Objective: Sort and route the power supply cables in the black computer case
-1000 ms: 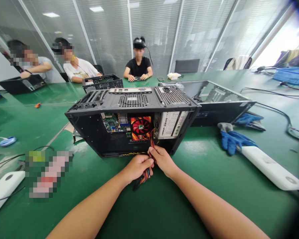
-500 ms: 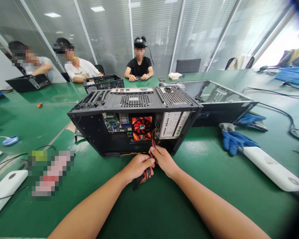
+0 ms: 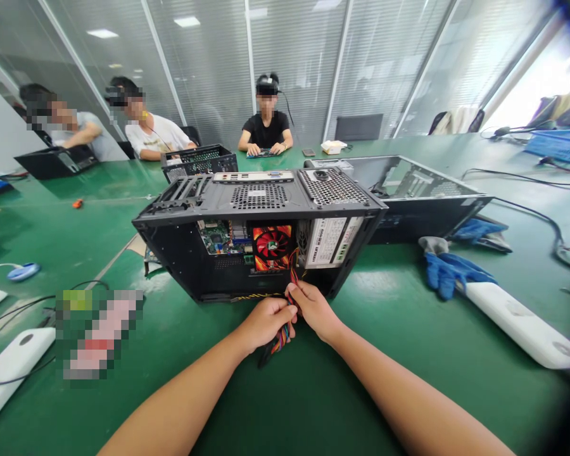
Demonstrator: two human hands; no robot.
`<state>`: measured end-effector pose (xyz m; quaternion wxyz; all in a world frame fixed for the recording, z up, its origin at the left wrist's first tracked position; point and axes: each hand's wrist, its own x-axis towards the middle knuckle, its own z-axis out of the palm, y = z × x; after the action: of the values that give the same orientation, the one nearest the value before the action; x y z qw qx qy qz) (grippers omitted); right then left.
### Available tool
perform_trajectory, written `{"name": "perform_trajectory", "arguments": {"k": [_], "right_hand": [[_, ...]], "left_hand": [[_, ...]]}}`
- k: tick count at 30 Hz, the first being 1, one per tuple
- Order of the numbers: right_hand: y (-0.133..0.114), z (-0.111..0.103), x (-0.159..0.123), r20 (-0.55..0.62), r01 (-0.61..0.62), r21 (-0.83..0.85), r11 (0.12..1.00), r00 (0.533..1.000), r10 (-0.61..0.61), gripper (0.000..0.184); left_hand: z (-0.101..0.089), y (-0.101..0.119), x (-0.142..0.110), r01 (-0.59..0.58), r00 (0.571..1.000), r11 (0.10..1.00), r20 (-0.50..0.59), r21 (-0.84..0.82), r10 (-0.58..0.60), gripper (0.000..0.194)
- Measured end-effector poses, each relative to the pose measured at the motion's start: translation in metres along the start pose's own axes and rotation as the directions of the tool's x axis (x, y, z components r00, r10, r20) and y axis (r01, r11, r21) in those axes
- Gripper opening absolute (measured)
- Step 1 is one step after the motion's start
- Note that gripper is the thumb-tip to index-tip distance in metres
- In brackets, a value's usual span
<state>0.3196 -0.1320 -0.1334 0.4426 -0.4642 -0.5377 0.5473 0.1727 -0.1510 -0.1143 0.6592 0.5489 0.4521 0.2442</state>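
Observation:
A black computer case (image 3: 171, 259) stands before me with its side open. Inside show a green motherboard (image 3: 217, 237), a red fan (image 3: 272, 248) in a flame-patterned frame, and a power supply (image 3: 330, 242) with a white label. A bundle of multicoloured power cables (image 3: 281, 339) comes out of the case. My left hand (image 3: 268, 324) is closed around the bundle, whose dark end hangs below the fingers. Just beside it, my right hand (image 3: 313, 308) pinches the same cables higher up, close to the case opening.
Behind stands another open case (image 3: 422, 215). To the right lie blue gloves (image 3: 449, 272) and a white power strip (image 3: 522, 326); at left are another power strip (image 3: 16, 367) and a blurred-out item (image 3: 102, 335). Three people sit across the green table (image 3: 380, 392), with cases and a board.
Both hands keep their hold on the cables and have barely moved. The whole view has shifted slightly.

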Motion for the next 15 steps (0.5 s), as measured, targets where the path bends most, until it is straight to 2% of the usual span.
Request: {"name": "perform_trajectory", "arguments": {"k": [15], "right_hand": [[0.0014, -0.0002, 0.0008, 0.012, 0.006, -0.012, 1.0, 1.0, -0.006, 0.04]], "left_hand": [[-0.0002, 0.0003, -0.001, 0.005, 1.0, 1.0, 0.004, 0.016, -0.005, 0.044]]}}
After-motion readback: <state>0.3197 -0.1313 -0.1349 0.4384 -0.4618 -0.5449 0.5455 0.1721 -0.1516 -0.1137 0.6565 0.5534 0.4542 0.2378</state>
